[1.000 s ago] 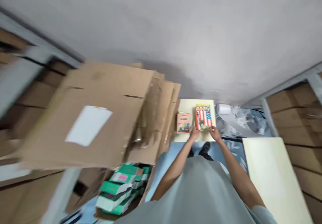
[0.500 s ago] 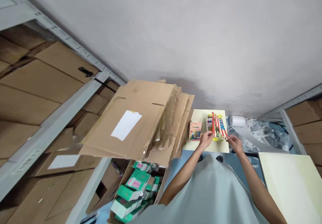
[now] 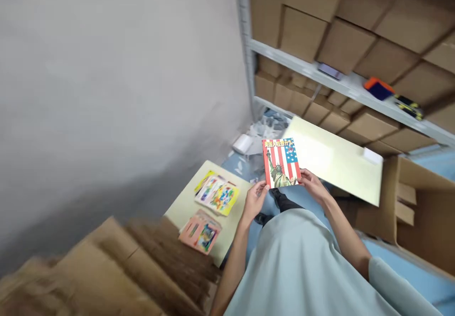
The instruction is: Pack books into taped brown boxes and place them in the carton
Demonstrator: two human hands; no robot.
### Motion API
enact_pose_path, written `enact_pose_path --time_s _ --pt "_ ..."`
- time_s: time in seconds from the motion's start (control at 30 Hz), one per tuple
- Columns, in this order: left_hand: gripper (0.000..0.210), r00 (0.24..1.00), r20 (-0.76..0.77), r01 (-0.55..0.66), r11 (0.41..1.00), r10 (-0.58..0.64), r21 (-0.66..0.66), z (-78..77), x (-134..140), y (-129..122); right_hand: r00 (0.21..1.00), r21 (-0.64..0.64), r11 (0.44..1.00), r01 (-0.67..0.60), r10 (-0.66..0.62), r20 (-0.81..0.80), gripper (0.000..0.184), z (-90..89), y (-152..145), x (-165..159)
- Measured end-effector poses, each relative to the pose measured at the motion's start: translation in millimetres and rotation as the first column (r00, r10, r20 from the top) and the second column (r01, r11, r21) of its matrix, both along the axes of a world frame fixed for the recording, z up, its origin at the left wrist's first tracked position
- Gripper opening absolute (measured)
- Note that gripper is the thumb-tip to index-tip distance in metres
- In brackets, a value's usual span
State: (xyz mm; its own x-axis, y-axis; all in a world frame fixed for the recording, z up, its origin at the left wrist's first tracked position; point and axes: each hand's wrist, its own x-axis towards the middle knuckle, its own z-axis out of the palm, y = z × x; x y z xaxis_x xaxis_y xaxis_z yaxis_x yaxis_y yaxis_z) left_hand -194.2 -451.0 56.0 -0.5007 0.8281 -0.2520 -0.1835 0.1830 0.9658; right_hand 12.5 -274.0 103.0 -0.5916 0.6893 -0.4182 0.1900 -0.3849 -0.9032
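Between my two hands is a book (image 3: 281, 163) with a red-and-white striped cover, a starred blue corner and a Statue of Liberty picture. My left hand (image 3: 254, 201) pinches its lower left corner, and my right hand (image 3: 312, 184) grips the lower right edge. The book is held up over the gap between two pale tables. To the left, on the small pale table (image 3: 177, 205), lie a stack of yellow-and-white books (image 3: 217, 194) and a stack of pink books (image 3: 201, 231).
A longer pale table (image 3: 334, 159) stands to the right. Shelves of cardboard boxes (image 3: 302, 31) rise behind it. An open carton (image 3: 426, 212) sits at the lower right, flattened cardboard (image 3: 99, 268) at the lower left. A white roll (image 3: 243, 144) lies by the wall.
The view has swung right. The striped book has been lifted off the small table and carried right in both hands, its cover now facing me.
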Motion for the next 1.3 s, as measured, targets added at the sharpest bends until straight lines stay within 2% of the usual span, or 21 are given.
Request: enact_pose_path --time_s 0.1,0.17,0.3,0.4,0.5,0.63,0.73,0.87,0.97,1.17,1.3 --pt "0.059 0.973 0.031 0.228 0.974 -0.228 0.007 3.5 24 45 0.989 -0.013 0.989 0.149 -0.149 -0.013 0.038 15.2 4 56" --pt "0.058 0.937 0.013 0.349 0.937 -0.349 0.013 9.6 42 73 0.97 -0.047 0.97 0.239 -0.241 -0.038 0.045 20.3 9 86" --pt "0.053 0.863 -0.055 0.502 0.864 -0.503 -0.017 18.9 78 126 0.907 -0.116 0.908 0.402 -0.412 -0.084 0.059 13.4 35 129" --pt "0.056 0.851 -0.027 0.522 0.851 -0.524 -0.05 17.5 102 171 0.896 -0.158 0.895 0.417 -0.434 -0.095 0.06 -1.6 70 153" --pt "0.065 0.873 0.036 0.487 0.871 -0.486 -0.07 13.8 124 222 0.91 -0.19 0.91 0.369 -0.395 -0.123 0.063 -15.0 110 174" --pt "0.067 0.901 0.054 0.434 0.893 -0.431 -0.117 12.5 152 288 0.919 -0.211 0.928 0.308 -0.348 -0.184 0.063 -23.8 160 199" --pt "0.061 0.907 0.032 0.421 0.897 -0.42 -0.136 13.1 170 324 0.929 -0.179 0.94 0.291 -0.323 -0.18 0.062 -28.5 192 215" --pt "0.058 0.897 0.022 0.44 0.886 -0.442 -0.144 11.7 184 354 0.936 -0.086 0.948 0.308 -0.318 -0.15 0.061 -37.3 225 229" --pt "0.056 0.895 0.017 0.443 0.882 -0.446 -0.164 9.6 186 369 0.927 -0.038 0.94 0.339 -0.341 -0.155 0.06 -41.1 237 231" --pt "0.052 0.889 0.052 0.456 0.873 -0.454 -0.172 8.3 176 394 0.909 -0.017 0.927 0.374 -0.37 -0.191 0.055 -32.4 241 218" --pt "0.049 0.875 0.075 0.484 0.863 -0.478 -0.148 8.5 165 406 0.895 0.055 0.902 0.429 -0.416 -0.164 0.053 -28.5 243 204"
